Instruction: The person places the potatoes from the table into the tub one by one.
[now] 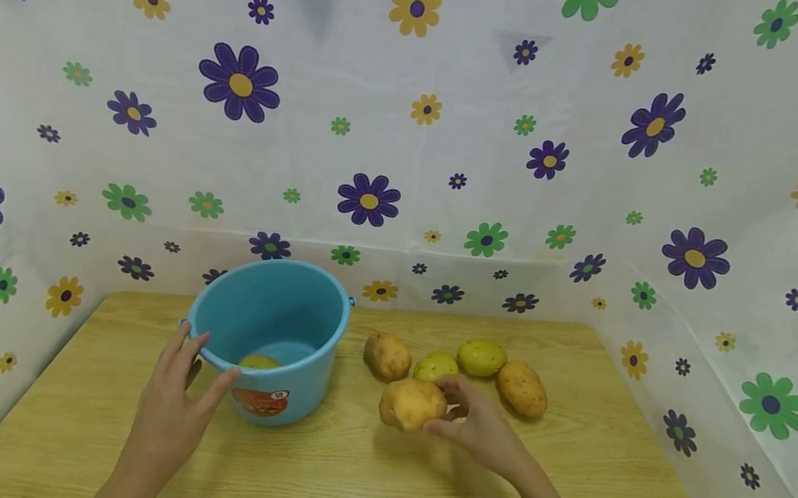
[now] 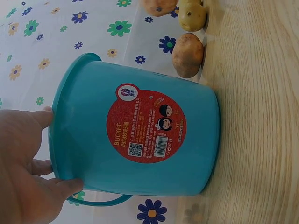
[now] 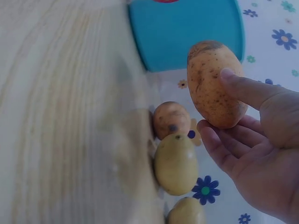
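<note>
A light blue bucket point(image 1: 309, 380) with a red label stands upright on the table's left half. My left hand point(image 1: 175, 400) holds its near left rim, thumb and fingers spread along the edge; the left wrist view shows the fingertips touching the rim. Inside the bucket lies a yellow-green rounded thing point(image 1: 259, 361), partly hidden by the rim. My right hand point(image 1: 485, 429) pinches a brown potato point(image 1: 412, 404) between thumb and fingers, above the table right of the bucket. In the right wrist view, this potato point(image 3: 212, 88) shows dark specks.
Behind the held potato lie two more brown potatoes point(image 1: 388, 356) point(image 1: 523, 389) and two smooth yellow-green oval things point(image 1: 436, 366) point(image 1: 481, 358), perhaps mangoes. A flower-patterned sheet point(image 1: 413, 141) hangs behind and beside the wooden table point(image 1: 307, 489).
</note>
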`<state>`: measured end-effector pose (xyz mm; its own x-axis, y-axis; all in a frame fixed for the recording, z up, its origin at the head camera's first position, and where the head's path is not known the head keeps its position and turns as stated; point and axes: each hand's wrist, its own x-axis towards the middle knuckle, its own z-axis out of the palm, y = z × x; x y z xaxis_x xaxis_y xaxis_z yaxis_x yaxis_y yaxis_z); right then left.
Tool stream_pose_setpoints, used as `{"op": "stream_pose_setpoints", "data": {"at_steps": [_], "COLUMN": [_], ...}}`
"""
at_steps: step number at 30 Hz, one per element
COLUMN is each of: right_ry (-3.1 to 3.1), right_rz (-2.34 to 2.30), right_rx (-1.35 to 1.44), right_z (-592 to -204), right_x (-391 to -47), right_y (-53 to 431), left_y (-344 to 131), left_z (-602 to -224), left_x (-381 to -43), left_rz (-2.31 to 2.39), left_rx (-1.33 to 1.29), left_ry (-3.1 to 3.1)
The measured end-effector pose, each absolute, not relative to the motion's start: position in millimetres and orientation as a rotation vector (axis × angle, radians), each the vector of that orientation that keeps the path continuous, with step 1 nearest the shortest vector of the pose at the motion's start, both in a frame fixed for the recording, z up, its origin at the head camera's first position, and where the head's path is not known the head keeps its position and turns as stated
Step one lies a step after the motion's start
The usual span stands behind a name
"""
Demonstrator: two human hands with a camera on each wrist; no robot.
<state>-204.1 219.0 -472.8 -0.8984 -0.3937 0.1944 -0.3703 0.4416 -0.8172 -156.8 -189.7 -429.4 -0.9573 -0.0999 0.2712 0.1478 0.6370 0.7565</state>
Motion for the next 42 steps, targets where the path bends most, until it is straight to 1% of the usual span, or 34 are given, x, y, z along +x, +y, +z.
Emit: {"op": "stream_pose_setpoints", "data": {"at_steps": [11,20,26,29,42], "right_ry": [2.739,2.728,2.766,2.764,2.73], "right_rz": [-1.461,-1.47,-1.499,-1.53,-1.621], "right_rx": [-0.748,-0.756,-0.824,-0.862,-0.863], "right_z": [-438,-404,-384,-376,-351], "right_x": [-206,-218,-225,-228,-246], "right_y": [203,183,169,162,129], "left_y": [-189,-189,-190,-191,-190], "left_z": [-428,-427,-429,-430,-429], "left_x": [-156,-157,-157,-156,-157], "left_rz": [-1.228,-1.241,-1.241,-1.235,-1.229], "left_rx": [-0.044,-0.051,-0.05,-0.056,-0.061], "left_ry": [-2.569,-2.571,-2.575,-2.568,-2.568]}}
